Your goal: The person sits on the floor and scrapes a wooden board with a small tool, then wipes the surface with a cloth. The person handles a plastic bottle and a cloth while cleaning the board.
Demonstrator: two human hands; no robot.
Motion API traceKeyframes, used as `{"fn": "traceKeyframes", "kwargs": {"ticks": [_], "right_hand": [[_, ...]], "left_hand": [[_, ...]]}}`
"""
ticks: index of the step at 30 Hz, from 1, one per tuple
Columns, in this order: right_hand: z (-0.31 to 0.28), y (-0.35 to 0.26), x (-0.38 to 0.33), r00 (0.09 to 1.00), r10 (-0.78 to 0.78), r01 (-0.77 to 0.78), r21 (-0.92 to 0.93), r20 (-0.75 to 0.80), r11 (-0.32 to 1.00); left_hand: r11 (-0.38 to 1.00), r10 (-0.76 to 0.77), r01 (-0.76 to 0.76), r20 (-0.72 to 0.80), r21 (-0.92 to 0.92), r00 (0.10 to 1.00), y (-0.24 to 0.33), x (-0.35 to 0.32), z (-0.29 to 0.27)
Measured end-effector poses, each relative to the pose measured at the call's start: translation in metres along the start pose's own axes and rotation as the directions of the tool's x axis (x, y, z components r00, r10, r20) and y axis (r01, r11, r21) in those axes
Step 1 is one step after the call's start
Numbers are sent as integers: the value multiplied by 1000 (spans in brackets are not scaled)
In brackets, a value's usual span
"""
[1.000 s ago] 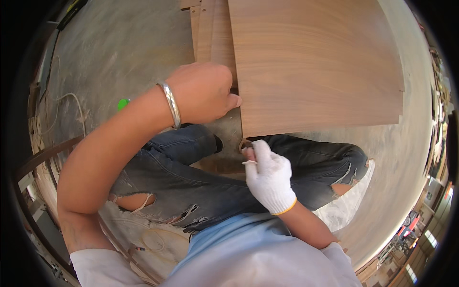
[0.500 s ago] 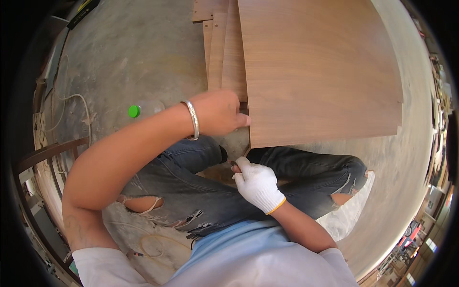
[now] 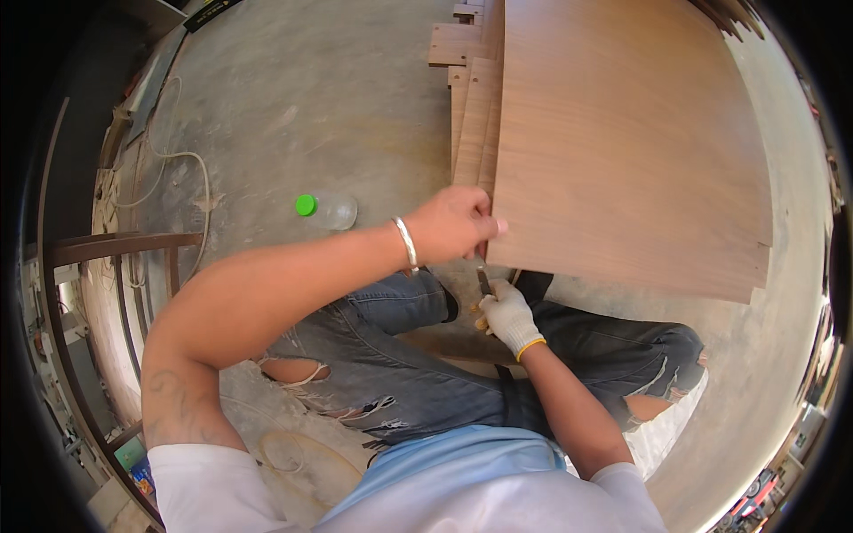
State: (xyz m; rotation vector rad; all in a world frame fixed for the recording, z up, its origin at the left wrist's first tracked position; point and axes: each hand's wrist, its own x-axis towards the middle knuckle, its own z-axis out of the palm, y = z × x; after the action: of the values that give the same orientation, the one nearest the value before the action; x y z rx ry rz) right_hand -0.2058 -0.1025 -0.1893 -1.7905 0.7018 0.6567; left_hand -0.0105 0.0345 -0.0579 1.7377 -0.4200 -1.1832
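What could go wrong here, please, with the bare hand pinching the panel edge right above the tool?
The bare left hand grips the wooden panel just above the narrow tool in the gloved right hand; a slip might nick the ungloved fingers. The work sits over the person's knees, so a tool sliding off could strike a leg.

Bare concrete floor (image 3: 293, 98) with wood pieces, a bottle and a cord on it.

The grey, dusty floor fills most of the frame. A large brown wood panel (image 3: 631, 151) takes up the upper right, its near edge toward the frame's centre. Just left of it, narrow wood strips (image 3: 469, 124) lie side by side, partly tucked under the panel, with small offcuts (image 3: 455, 43) at the top centre. Left of centre a clear plastic bottle (image 3: 330, 210) with a green cap lies on its side, well apart from the strips. A pale cord (image 3: 182, 173) loops across the floor at the upper left.
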Motion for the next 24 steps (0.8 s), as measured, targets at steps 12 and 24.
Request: {"fn": "traceKeyframes", "kwargs": {"ticks": [12,24], "right_hand": [[15,21,49,974,216,-218,38,65,975],[26,47,24,982,150,-111,-296,112,949]], "left_hand": [[951,273,-300,-674,79,686,18,-110,-149],[727,-675,112,-674,-678,301,-334,-110,13]]}}
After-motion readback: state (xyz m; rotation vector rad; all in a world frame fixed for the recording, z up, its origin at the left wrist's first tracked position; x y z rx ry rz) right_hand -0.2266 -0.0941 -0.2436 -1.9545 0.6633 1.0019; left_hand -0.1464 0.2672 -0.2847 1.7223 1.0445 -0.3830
